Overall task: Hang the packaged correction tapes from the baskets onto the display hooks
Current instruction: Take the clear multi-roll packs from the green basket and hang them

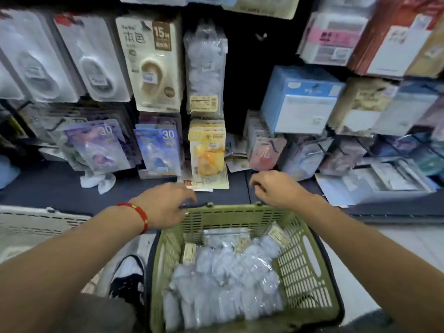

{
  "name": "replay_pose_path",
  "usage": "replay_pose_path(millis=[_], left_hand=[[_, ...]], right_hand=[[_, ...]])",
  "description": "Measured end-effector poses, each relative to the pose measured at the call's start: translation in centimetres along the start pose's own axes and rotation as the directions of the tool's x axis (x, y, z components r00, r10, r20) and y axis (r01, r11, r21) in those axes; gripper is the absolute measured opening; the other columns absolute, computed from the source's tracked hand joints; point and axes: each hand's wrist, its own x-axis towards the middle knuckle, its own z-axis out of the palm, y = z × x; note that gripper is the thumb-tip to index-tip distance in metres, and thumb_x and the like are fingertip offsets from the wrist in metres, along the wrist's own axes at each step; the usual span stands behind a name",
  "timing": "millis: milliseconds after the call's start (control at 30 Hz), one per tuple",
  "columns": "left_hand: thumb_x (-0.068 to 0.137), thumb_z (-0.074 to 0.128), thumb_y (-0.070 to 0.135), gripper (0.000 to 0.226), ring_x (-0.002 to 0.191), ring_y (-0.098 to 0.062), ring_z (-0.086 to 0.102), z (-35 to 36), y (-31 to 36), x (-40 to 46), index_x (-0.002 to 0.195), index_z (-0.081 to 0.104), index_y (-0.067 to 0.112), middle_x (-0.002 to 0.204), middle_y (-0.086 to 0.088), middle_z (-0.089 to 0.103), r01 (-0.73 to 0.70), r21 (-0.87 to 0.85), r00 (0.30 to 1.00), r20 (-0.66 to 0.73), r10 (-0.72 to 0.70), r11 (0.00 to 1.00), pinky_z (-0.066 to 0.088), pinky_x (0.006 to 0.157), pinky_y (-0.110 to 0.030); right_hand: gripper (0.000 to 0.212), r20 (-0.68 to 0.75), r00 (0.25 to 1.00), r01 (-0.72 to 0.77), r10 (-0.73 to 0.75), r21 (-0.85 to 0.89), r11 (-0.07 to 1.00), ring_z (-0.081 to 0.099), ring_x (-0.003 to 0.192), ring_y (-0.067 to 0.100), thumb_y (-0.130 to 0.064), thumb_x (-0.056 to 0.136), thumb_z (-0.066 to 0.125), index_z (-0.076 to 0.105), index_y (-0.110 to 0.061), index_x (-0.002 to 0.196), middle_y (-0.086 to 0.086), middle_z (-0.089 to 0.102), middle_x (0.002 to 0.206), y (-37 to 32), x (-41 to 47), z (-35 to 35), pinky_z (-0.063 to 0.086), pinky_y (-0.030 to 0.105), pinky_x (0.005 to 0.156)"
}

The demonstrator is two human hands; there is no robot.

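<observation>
Reaching over the green basket [240,212], your left hand [165,207] and right hand [276,188] hold nothing, fingers loosely curled; those clear packets [223,280] look light and slippery, so pinch the card header.

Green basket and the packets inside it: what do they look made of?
The green basket looks like moulded plastic with a matte finish: its walls are a slotted lattice and its rim is smooth. The packets appear to be clear, glossy plastic bags, crinkled and catching highlights, with small card or paper labels; the contents are too blurred to tell.
</observation>
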Motion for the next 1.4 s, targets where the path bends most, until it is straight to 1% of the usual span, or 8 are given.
replay_pose_path(millis=[200, 367, 600, 800, 1033, 1133, 1267, 1400], left_hand=[[0.096, 0.056, 0.015, 0.045, 0.137, -0.024, 0.053, 7.8, 3.5, -0.9, 0.140, 0.061, 0.021, 0.147, -0.004, 0.059, 0.014, -0.033, 0.990, 0.138, -0.010, 0.999, 0.043, 0.111, -0.033], [0.100, 0.057, 0.015, 0.038, 0.134, -0.024, 0.054, 13.6, 7.2, -2.2, 0.137, 0.061, 0.021, 0.144, -0.003, 0.060, 0.143, -0.267, 0.983, 0.151, -0.105, 0.953, 0.042, 0.110, -0.030], [0.098, 0.062, 0.011, 0.032, 0.114, -0.017, 0.064, 17.3, 9.4, -3.2, 0.127, 0.068, 0.023, 0.122, 0.002, 0.069, 0.373, -0.470, 0.927, 0.150, -0.344, 0.800, 0.050, 0.099, -0.026], [0.094, 0.058, -0.007, 0.027, 0.098, -0.021, 0.065, 17.8, 10.9, -2.2, 0.109, 0.074, 0.009, 0.097, 0.000, 0.066, 0.411, -0.789, 0.837, 0.129, -0.531, 0.457, 0.051, 0.076, -0.016], [0.097, 0.075, 0.026, 0.046, 0.116, -0.028, 0.069, 16.8, 12.6, -1.1, 0.137, 0.059, 0.011, 0.124, -0.011, 0.070, 0.232, -0.934, 0.822, 0.337, -0.458, -0.271, 0.061, 0.091, -0.039], [0.101, 0.069, 0.014, 0.043, 0.100, -0.027, 0.076, 17.1, 11.6, -1.0, 0.141, 0.054, 0.013, 0.118, -0.011, 0.076, 0.115, -0.863, 0.757, 0.397, -0.519, -0.492, 0.064, 0.077, -0.042], [0.099, 0.058, -0.004, 0.043, 0.095, -0.033, 0.074, 18.5, 9.2, -2.4, 0.133, 0.060, 0.024, 0.113, -0.010, 0.074, 0.206, -0.906, 0.569, 0.418, -0.708, -0.370, 0.065, 0.080, -0.052], [0.097, 0.057, 0.004, 0.035, 0.100, -0.038, 0.075, 19.2, 8.6, -3.5, 0.115, 0.063, 0.033, 0.111, -0.009, 0.076, 0.280, -0.895, 0.522, 0.445, -0.728, -0.346, 0.061, 0.090, -0.060]], right_hand=[[0.041, 0.420, 0.859, -0.252, 0.294, -0.153, 0.956, 0.062, 0.125, 0.035, -0.018, 0.098, 0.055, 0.059, -0.012, 0.138, 0.016, 0.062, 0.140, 4.3, -5.5, 11.7, 0.052, 0.040, 0.100], [0.056, 0.256, 0.849, -0.469, 0.463, -0.041, 0.882, 0.049, 0.134, 0.042, -0.003, 0.095, 0.054, 0.036, -0.006, 0.147, 0.022, 0.041, 0.152, 4.1, -6.4, 17.6, 0.044, 0.047, 0.107], [0.029, 0.206, 0.862, -0.495, 0.463, 0.150, 0.856, 0.064, 0.104, 0.028, -0.030, 0.103, 0.061, 0.068, -0.014, 0.125, 0.013, 0.067, 0.120, 3.1, -6.9, 17.8, 0.055, 0.037, 0.094], [0.016, -0.018, 0.842, -0.466, 0.539, 0.479, 0.744, 0.070, 0.086, 0.030, -0.034, 0.093, 0.072, 0.078, -0.020, 0.100, 0.008, 0.075, 0.095, 5.0, -9.7, 12.2, 0.050, 0.031, 0.071], [0.027, 0.286, 0.918, -0.307, 0.275, 0.951, 0.034, 0.076, 0.088, 0.039, -0.020, 0.091, 0.079, 0.070, -0.002, 0.108, 0.017, 0.078, 0.103, 0.1, -10.0, 10.6, 0.065, 0.035, 0.063], [0.015, 0.368, 0.927, -0.375, 0.069, 0.911, 0.172, 0.078, 0.086, 0.028, -0.016, 0.095, 0.077, 0.072, -0.005, 0.103, 0.014, 0.078, 0.102, -4.2, -8.3, 13.8, 0.065, 0.035, 0.067], [0.021, 0.207, 0.955, -0.297, 0.213, 0.631, 0.717, 0.070, 0.110, 0.020, -0.028, 0.099, 0.071, 0.075, -0.016, 0.116, 0.001, 0.074, 0.121, -6.5, -5.6, 19.4, 0.056, 0.042, 0.098], [0.062, 0.278, 0.950, -0.207, 0.141, 0.226, 0.952, 0.028, 0.155, 0.027, -0.032, 0.099, 0.070, 0.045, -0.030, 0.156, 0.001, 0.030, 0.170, -6.4, -4.0, 23.8, 0.032, 0.046, 0.122]])
